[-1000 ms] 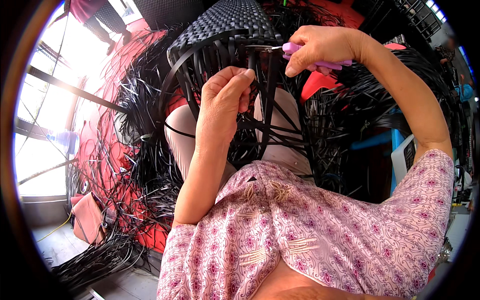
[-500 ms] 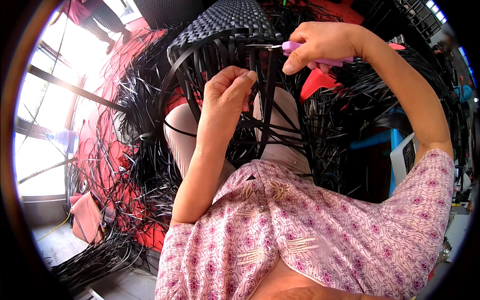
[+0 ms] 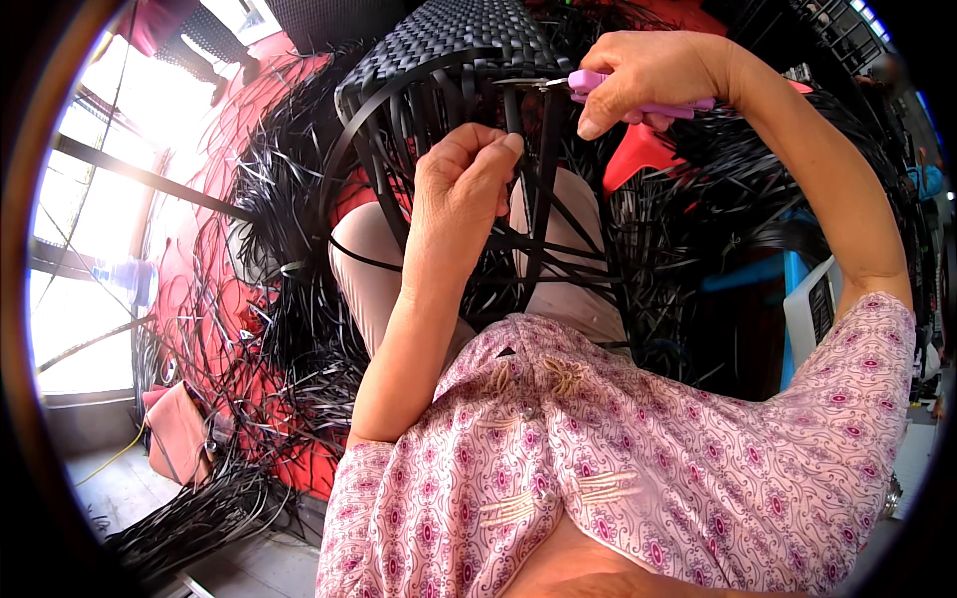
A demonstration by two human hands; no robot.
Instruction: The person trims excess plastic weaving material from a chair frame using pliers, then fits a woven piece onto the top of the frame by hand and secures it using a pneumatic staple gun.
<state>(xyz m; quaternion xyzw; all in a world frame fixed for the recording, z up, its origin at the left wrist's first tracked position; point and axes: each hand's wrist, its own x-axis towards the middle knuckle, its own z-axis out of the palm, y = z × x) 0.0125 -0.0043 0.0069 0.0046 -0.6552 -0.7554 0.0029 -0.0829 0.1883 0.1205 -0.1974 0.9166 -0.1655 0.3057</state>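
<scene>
Above my knees stands a black woven piece (image 3: pixel 449 40) with flat plastic strips hanging from its near edge. My right hand (image 3: pixel 648 80) is closed around pink-handled scissors (image 3: pixel 590 84); their thin metal blades point left and lie along the woven edge, at the tops of the hanging strips. Just below the blades, my left hand (image 3: pixel 467 174) is closed in a pinch at the lower part of a black strip (image 3: pixel 510 108). The fingertips cover most of what is pinched. More loose strips (image 3: pixel 538 214) hang beside this hand and cross between my knees.
Heaps of loose black strips (image 3: pixel 289 149) cover the red floor covering (image 3: pixel 189 254) on the left. Another heap (image 3: pixel 758 149) lies under my right forearm, near a red plastic piece (image 3: pixel 638 154). A pink bag (image 3: pixel 179 429) rests at lower left. A person's legs (image 3: pixel 204 50) show at upper left.
Both hands have shifted slightly to the right, and the right one slightly up with the scissors. The blades stay near the woven edge, and the left hand keeps its pinch.
</scene>
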